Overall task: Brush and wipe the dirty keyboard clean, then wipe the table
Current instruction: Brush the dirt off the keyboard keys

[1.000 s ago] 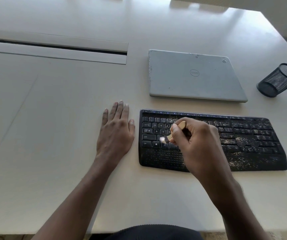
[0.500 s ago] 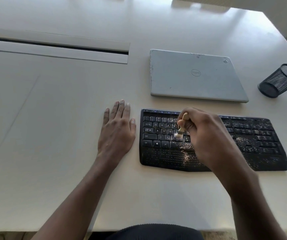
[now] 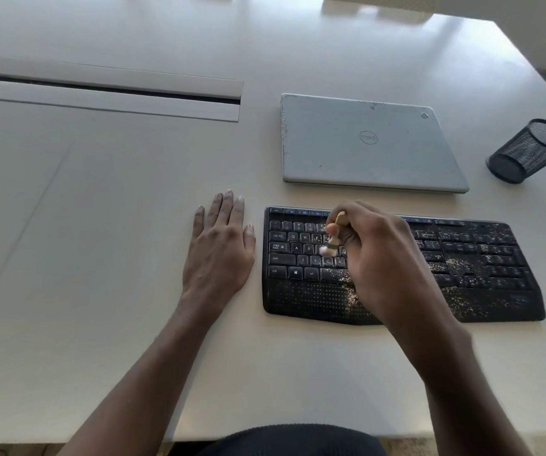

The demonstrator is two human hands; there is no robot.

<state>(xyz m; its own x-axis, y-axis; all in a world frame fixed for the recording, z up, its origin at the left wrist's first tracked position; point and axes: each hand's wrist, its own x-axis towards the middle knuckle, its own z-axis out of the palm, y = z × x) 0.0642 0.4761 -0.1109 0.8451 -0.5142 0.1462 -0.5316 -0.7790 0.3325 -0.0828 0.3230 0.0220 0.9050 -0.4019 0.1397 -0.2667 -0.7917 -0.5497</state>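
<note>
- Since half a second ago my right hand point(image 3: 383, 258) has drifted a little toward the left end of the keyboard point(image 3: 298, 291), and the brush point(image 3: 331, 245) has gone with it; the left hand point(image 3: 219, 255) has not shifted
- The right hand is curled round the small wooden-handled brush, fingertips pinching the handle; the handle's tip pokes up above the fingers and the bristles, blurred, are down on the letter keys in the keyboard's left half
- The left hand lies flat on the counter point(image 3: 100, 225) just beside the keyboard's left edge, fingers straight and together, holding nothing; it does not touch the keyboard
- The black keyboard sits on the counter in front of me; pale crumbs point(image 3: 456, 264) speckle its right half and the palm rest near my right wrist, while the keys at its left end look cleaner
- Behind the keyboard lies a closed grey laptop point(image 3: 370, 143); beyond the keyboard's right end, near the laptop, stands a black mesh cup point(image 3: 528, 153)
- Well to the left and behind the keyboard a long cable slot point(image 3: 107, 90) runs across the counter
</note>
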